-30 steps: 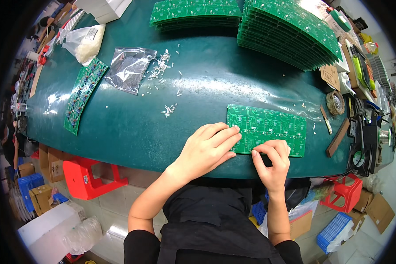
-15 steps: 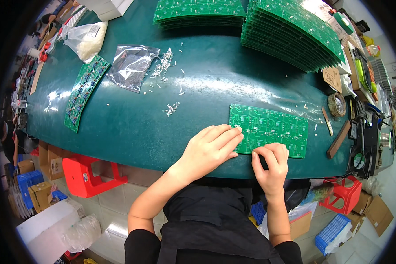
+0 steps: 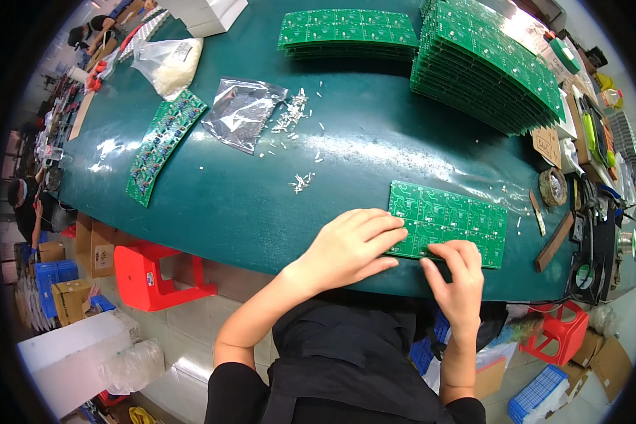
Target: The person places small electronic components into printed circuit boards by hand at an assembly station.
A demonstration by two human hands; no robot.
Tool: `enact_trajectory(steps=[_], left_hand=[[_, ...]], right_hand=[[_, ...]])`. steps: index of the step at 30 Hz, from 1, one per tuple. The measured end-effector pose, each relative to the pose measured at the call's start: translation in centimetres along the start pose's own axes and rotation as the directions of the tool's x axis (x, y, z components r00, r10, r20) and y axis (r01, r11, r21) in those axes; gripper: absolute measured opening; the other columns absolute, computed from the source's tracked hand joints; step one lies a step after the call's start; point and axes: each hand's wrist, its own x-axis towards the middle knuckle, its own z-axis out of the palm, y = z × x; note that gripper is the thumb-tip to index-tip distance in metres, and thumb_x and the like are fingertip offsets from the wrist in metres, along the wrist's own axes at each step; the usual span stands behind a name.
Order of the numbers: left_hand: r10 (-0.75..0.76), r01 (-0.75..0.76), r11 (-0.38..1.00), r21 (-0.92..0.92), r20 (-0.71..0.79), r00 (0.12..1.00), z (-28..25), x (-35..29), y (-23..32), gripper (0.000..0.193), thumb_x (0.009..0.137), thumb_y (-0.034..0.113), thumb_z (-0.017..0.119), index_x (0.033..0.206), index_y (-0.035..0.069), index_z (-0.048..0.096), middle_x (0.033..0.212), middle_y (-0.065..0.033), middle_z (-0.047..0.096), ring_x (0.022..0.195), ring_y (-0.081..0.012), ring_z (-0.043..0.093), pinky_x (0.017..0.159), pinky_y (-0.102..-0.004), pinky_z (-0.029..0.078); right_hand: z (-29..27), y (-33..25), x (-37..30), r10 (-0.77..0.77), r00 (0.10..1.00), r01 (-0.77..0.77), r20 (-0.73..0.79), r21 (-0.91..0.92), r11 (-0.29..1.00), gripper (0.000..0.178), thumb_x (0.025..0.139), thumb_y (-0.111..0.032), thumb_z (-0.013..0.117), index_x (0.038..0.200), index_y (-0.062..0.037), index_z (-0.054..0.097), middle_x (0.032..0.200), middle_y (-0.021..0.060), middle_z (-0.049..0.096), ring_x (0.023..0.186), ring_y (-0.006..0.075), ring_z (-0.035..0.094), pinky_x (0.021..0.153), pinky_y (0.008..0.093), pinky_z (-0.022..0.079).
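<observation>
The person's left hand (image 3: 360,244) is spread loosely with the fingers fairly straight, its fingertips resting on the left part of a thin, rectangular green circuit board panel (image 3: 449,215), while the right hand (image 3: 459,272) is curled at its front edge, thumb and forefinger narrowed almost together; whether they pinch a tiny part cannot be told. The panel shows repeated small units in two rows, with paler traces and scattered white marks over its glossy face. It lies flat on a dark green, shiny tabletop (image 3: 247,212) near the front edge, mostly beyond and between the hands, its right end bare of fingers. The left fingers cover part of its left side, and the right hand hides a stretch of the front edge. The smallest markings blur, and whether another panel lies underneath is unclear.
</observation>
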Motion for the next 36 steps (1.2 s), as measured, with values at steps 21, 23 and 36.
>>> enact_trajectory(steps=[21, 23, 36], left_hand=[[-0.381, 0.541, 0.341, -0.769, 0.413, 0.827, 0.0, 1.9, 3.3, 0.021, 0.102, 0.009, 0.06, 0.12, 0.001, 0.055, 0.095, -0.0051, 0.065, 0.088, -0.01, 0.063, 0.078, -0.0252, 0.052], [-0.321, 0.485, 0.294, -0.823, 0.393, 0.862, 1.6, 1.5, 4.3, 0.024, 0.101, 0.012, 0.063, 0.121, 0.001, 0.054, 0.094, -0.0055, 0.067, 0.088, -0.0108, 0.066, 0.077, -0.0277, 0.054], [-0.265, 0.385, 0.532, -0.754, 0.284, 0.921, 2.1, 1.9, 6.2, 0.022, 0.102, 0.014, 0.062, 0.118, 0.001, 0.054, 0.099, -0.0102, 0.069, 0.096, -0.0179, 0.071, 0.082, -0.0322, 0.055]], right_hand=[[-0.8, -0.8, -0.9, 0.176, 0.982, -0.105, -0.069, 0.577, 0.81, 0.02, 0.082, 0.002, 0.075, 0.102, 0.0003, 0.072, 0.094, 0.0116, 0.069, 0.086, 0.0231, 0.066, 0.077, 0.0329, 0.053], [-0.9, -0.9, -1.1, 0.209, 0.978, -0.142, -0.031, 0.632, 0.762, 0.018, 0.083, 0.001, 0.075, 0.1, 0.0008, 0.071, 0.095, 0.011, 0.068, 0.086, 0.022, 0.066, 0.078, 0.0322, 0.053], [-1.6, 0.1, -2.1, 0.22, 0.976, -0.166, -0.002, 0.65, 0.742, 0.009, 0.083, 0.002, 0.075, 0.089, 0.0013, 0.069, 0.089, 0.0101, 0.068, 0.085, 0.0199, 0.064, 0.078, 0.0298, 0.051]])
